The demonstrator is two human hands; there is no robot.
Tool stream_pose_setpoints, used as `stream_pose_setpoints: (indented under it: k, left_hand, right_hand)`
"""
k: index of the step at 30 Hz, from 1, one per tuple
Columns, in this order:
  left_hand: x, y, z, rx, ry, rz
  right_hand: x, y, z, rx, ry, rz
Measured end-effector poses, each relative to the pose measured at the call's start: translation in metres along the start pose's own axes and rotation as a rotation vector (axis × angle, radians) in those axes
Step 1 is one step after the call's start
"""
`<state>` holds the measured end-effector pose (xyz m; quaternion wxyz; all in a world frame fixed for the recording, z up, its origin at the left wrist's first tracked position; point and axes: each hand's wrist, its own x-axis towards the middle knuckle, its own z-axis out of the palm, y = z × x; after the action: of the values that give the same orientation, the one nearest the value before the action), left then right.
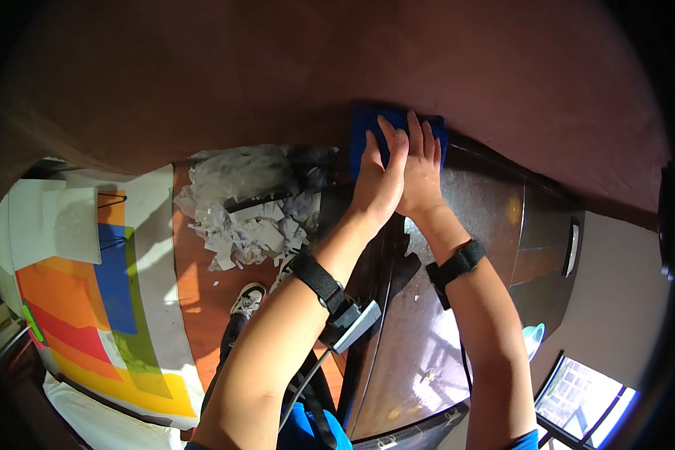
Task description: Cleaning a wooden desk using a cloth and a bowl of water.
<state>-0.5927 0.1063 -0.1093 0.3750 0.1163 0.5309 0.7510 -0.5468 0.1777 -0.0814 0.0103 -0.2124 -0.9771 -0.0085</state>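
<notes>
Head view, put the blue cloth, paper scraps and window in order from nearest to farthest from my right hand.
1. Blue cloth: under your right hand.
2. Paper scraps: to the left, on the floor.
3. Window: lower right of the picture.

Dk glossy tbl (409, 352) w/ blue cloth (362, 124) on top

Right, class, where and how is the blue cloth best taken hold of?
Probably pinch the blue cloth at its left edge, coming from the person's left. It looks thin and flat, and that edge shows uncovered, whereas the left hand and right hand cover much of its middle and brown fabric borders its far side.
</notes>
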Motion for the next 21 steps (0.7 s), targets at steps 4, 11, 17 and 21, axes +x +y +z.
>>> stream_pose_setpoints:
  k: [4,11,17,21]
  left_hand:
    - [-0.048,0.01,-0.015,0.08,-0.27,-0.068]
    - [-0.136,-0.036,-0.028,0.663,-0.198,0.034]
    - [-0.002,-0.005,-0.014,-0.105,-0.121,-0.083]
    - [-0.028,-0.01,-0.028,-0.13,-0.245,-0.115]
  right_hand:
    - [-0.05,-0.019,0.009,-0.098,0.017,0.019]
    - [-0.124,-0.038,-0.015,0.191,-0.186,-0.13]
    - [-0.008,-0.011,-0.013,-0.09,-0.112,0.047]
    - [-0.029,-0.019,-0.007,-0.002,0.005,-0.069]
